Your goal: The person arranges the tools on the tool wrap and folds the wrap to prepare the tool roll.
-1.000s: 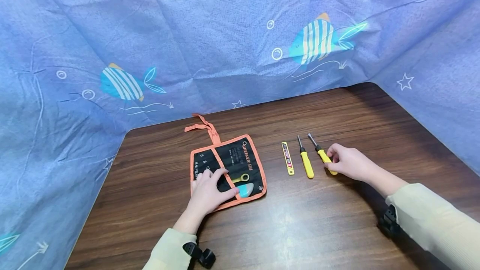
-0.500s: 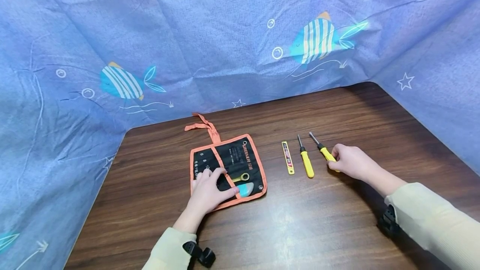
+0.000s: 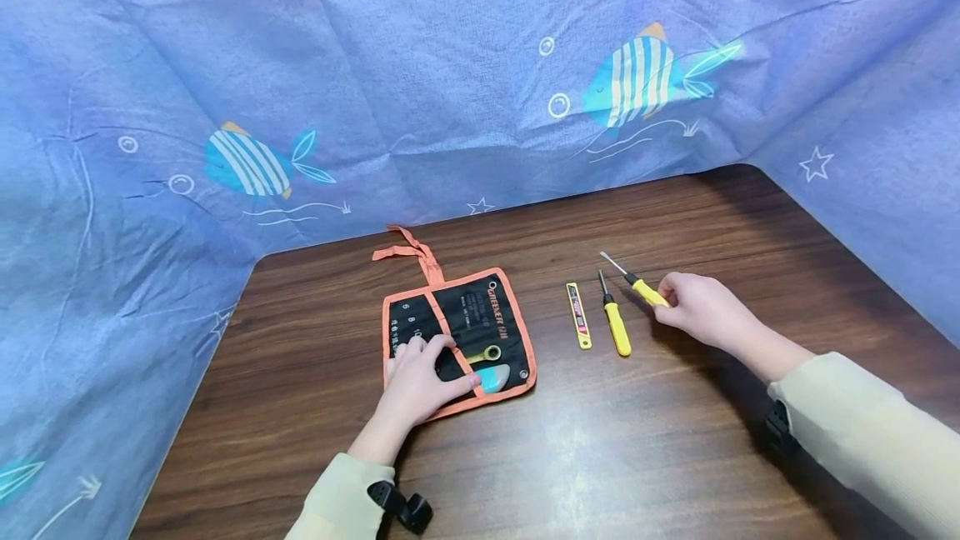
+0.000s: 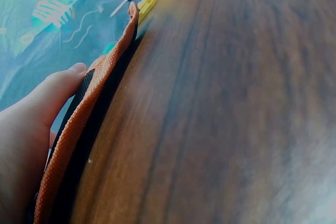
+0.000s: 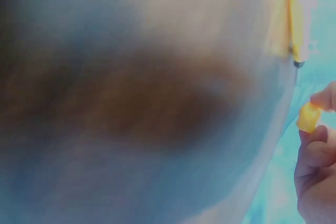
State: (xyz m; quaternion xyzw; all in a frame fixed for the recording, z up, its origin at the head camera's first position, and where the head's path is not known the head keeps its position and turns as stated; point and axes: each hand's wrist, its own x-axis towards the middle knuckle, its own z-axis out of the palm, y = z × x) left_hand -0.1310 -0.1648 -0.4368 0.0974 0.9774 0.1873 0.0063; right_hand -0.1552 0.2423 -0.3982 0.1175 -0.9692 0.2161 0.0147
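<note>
- One yellow-handled screwdriver [image 3: 649,291] is pinched at its handle by the right hand [image 3: 701,307].
- Its long axis is slanted, the metal tip being aimed forward and leftward.
- The black pouch [image 3: 480,307] is placed well to the right hand's left; a second screwdriver [image 3: 617,327] and a slim yellow case [image 3: 579,315] are set between.
- The pouch is touched by the left hand [image 3: 416,386], thumb and index finger spread.

"GREENER" was printed in orange on the pouch [image 3: 478,332], followed by characters too small to be read. An 8 was shown near its left side, between an unclear digit and a number begun with 1. The label on the yellow strip [image 3: 579,317] could not be made out.
</note>
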